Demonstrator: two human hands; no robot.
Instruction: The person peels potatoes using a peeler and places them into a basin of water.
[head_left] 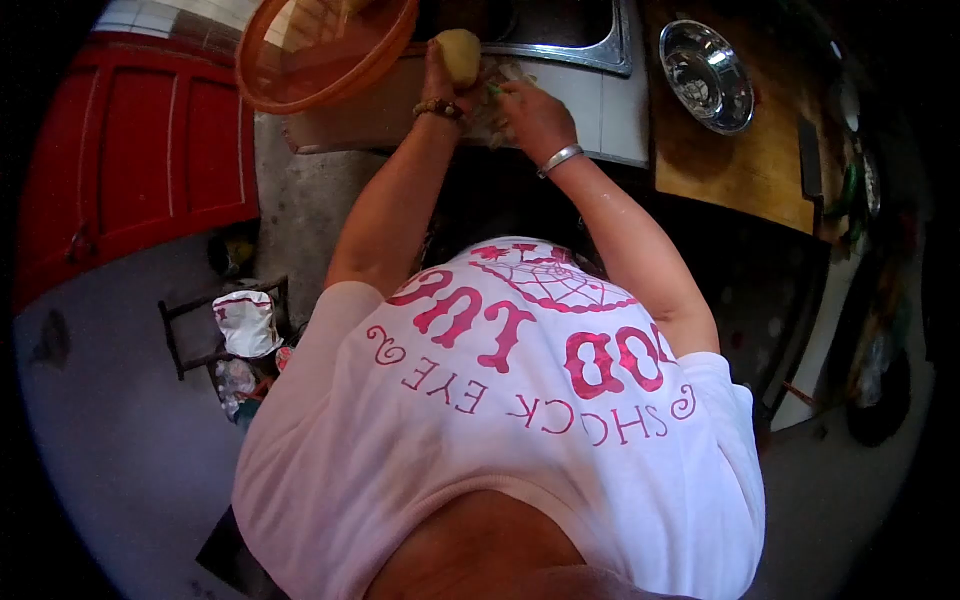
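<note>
Held up in my left hand [437, 82] is a pale, peeled potato [459, 57], with the fingers wrapped round its left side. My right hand [541, 120] is closed just to the right of it, on a small green peeler [493, 90] that is mostly hidden by the fingers. Thin peelings [497, 125] lie below and between the two hands, at the edge of the counter [590, 110]. A beaded bracelet circles my left wrist and a silver bangle my right.
An orange plastic basin [330, 92] stands left of my hands. Behind them is a metal-rimmed sink [615, 60]. A shiny steel bowl [706, 78] sits on a wooden board [735, 165] at right. Red cabinet doors [130, 150] and a small chair [190, 330] are on the left.
</note>
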